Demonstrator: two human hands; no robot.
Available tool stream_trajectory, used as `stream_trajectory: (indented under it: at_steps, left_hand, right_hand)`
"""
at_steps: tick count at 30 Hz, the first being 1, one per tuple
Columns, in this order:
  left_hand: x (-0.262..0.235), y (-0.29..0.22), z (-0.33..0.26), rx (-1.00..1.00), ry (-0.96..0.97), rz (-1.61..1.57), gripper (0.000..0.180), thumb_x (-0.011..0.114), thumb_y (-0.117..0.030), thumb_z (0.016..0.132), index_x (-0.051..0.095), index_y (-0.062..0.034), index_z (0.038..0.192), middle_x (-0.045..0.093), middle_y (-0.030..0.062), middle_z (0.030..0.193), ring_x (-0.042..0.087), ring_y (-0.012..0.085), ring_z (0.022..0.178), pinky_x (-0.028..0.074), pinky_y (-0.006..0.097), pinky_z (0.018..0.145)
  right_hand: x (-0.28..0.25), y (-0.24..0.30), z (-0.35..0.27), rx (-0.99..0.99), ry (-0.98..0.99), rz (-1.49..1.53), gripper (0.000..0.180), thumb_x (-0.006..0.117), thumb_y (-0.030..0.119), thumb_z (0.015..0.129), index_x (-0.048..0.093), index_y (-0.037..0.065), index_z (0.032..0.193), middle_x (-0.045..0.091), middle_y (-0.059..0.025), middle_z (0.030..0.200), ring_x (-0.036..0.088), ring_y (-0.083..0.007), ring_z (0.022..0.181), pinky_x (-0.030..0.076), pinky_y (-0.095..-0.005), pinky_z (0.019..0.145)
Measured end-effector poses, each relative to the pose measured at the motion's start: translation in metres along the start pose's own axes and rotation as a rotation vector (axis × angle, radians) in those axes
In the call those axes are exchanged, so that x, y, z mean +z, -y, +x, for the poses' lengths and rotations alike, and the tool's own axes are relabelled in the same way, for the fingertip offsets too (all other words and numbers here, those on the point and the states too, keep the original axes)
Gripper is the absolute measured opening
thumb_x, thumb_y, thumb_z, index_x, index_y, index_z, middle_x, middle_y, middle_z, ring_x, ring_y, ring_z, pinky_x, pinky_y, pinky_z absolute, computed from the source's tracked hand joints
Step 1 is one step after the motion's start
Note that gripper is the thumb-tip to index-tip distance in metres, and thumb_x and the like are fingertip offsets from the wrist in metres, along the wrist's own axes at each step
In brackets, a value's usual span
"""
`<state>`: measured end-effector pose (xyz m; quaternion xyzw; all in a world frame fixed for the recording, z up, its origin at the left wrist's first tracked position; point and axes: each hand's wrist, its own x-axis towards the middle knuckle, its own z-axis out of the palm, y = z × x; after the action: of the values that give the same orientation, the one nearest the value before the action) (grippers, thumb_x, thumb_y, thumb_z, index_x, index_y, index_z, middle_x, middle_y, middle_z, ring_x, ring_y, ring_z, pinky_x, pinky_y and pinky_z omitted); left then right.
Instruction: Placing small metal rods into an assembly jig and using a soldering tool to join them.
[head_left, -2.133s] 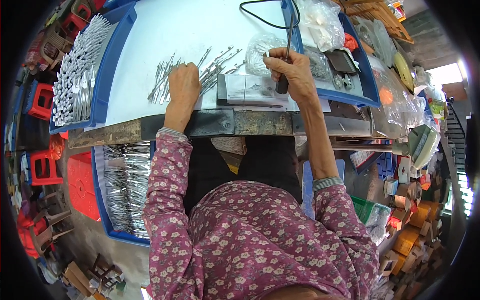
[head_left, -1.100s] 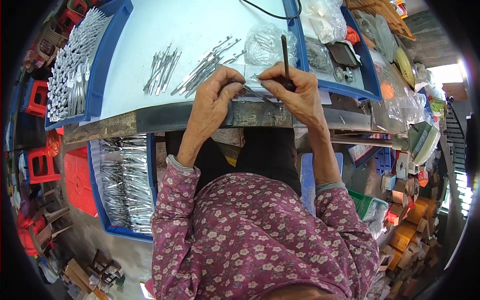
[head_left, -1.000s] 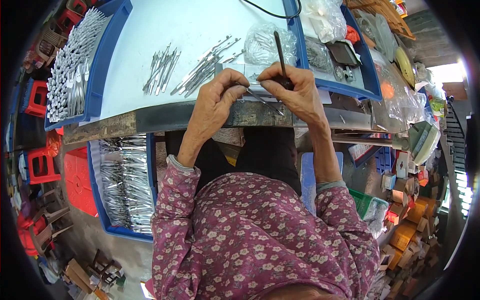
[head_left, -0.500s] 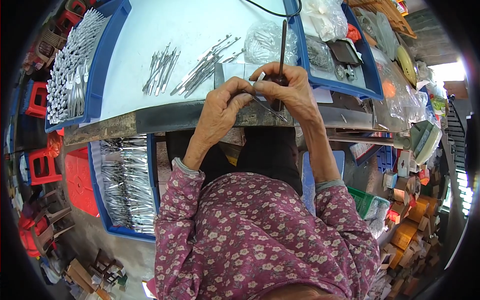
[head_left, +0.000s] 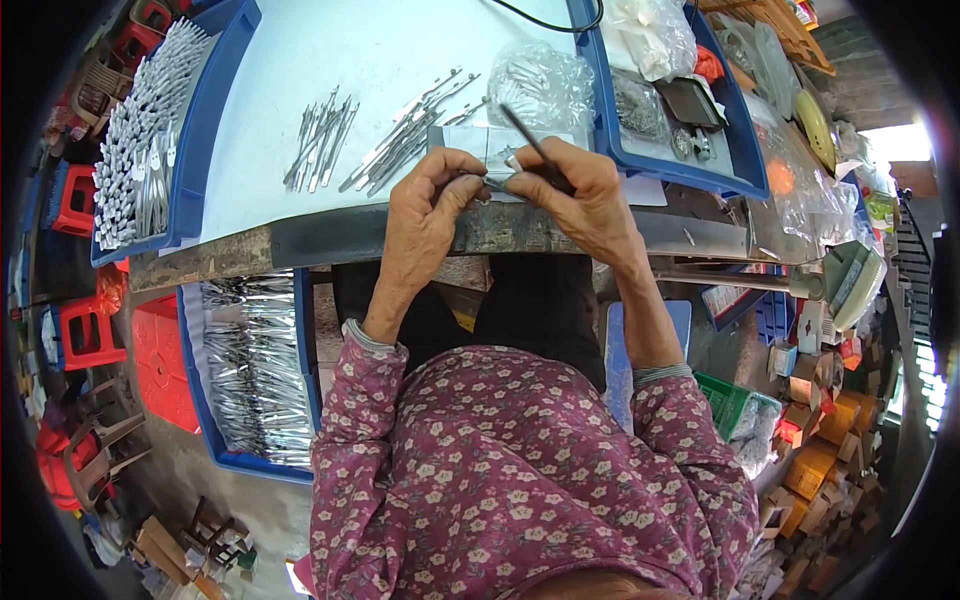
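Over the front edge of the worktable, my left hand (head_left: 425,205) is closed in a pinch on a slim metal piece (head_left: 491,184), mostly hidden by the fingers. My right hand (head_left: 588,195) is closed around a dark rod-shaped tool (head_left: 522,128), which slants up and to the left. Its thumb and fingertip meet the metal piece close to my left fingertips. Just beyond the hands lies a small flat plate (head_left: 467,142). Loose slim metal pieces (head_left: 405,140) lie fanned on the white tabletop to the left, beside a smaller group (head_left: 322,140).
A clear bag of small parts (head_left: 540,85) lies beyond my hands. Blue trays flank the table: one of upright metal pieces (head_left: 185,190) left, one with bags and small items (head_left: 690,180) right. Below the table, another blue tray (head_left: 308,380) holds many silvery pieces. A lamp (head_left: 855,285) stands right.
The dark tool has tipped from upright to a leftward slant. Both hands have shifted slightly left, and the metal piece that pointed down toward the right no longer shows that way.
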<state>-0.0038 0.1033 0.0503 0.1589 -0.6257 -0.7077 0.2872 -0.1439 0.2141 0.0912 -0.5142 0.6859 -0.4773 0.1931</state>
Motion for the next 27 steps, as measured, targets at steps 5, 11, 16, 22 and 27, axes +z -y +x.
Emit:
stream_trajectory:
  at_steps: [5,11,16,22,27]
  left_hand:
    - [-0.0011,-0.0006,-0.0002,0.004,0.0,-0.022,0.009,0.052,-0.005,0.089,0.055,-0.0002,0.095,0.06,0.0026,0.084,0.058,0.0083,0.076,0.045,0.02,0.066]
    - [-0.0035,0.0031,0.0,0.033,-0.016,-0.036,0.009,0.052,-0.007,0.089,0.056,-0.0005,0.095,0.06,0.0025,0.084,0.057,0.0071,0.076,0.046,0.019,0.064]
    - [-0.0044,0.0018,0.0004,0.012,-0.036,-0.035,0.009,0.053,-0.005,0.088,0.056,0.0001,0.095,0.06,0.0034,0.083,0.058,0.0077,0.076,0.046,0.02,0.066]
    - [-0.0018,0.0019,0.0006,0.008,-0.042,-0.091,0.009,0.052,-0.003,0.087,0.056,0.0014,0.094,0.06,0.0049,0.083,0.06,0.0097,0.077,0.048,0.021,0.07]
    - [-0.0017,0.0035,0.0007,-0.003,-0.04,-0.11,0.009,0.053,-0.002,0.087,0.056,0.0017,0.094,0.06,0.0048,0.083,0.06,0.0098,0.077,0.048,0.021,0.07]
  right_hand:
    - [0.001,-0.0013,-0.0003,-0.249,0.032,-0.315,0.024,0.064,0.003,0.075,0.058,0.004,0.099,0.057,-0.011,0.08,0.056,-0.0252,0.065,0.041,-0.0338,0.057]
    - [0.0068,0.002,-0.0036,-0.248,0.023,-0.203,0.029,0.063,-0.002,0.072,0.056,0.006,0.099,0.055,-0.0097,0.077,0.057,-0.0266,0.066,0.042,-0.0338,0.055]
    - [0.0022,0.0026,-0.0045,-0.314,0.02,-0.281,0.028,0.065,-0.002,0.069,0.057,0.007,0.094,0.054,-0.0078,0.075,0.057,-0.0258,0.066,0.042,-0.0333,0.054]
    - [0.0028,0.0019,-0.007,-0.342,0.019,-0.328,0.027,0.066,-0.002,0.067,0.058,0.008,0.091,0.053,-0.0063,0.073,0.056,-0.0246,0.065,0.043,-0.0332,0.054]
    - [0.0016,0.0014,-0.0081,-0.36,0.036,-0.373,0.034,0.065,-0.009,0.065,0.061,0.005,0.096,0.055,-0.0078,0.076,0.057,-0.0215,0.064,0.043,-0.0294,0.054]
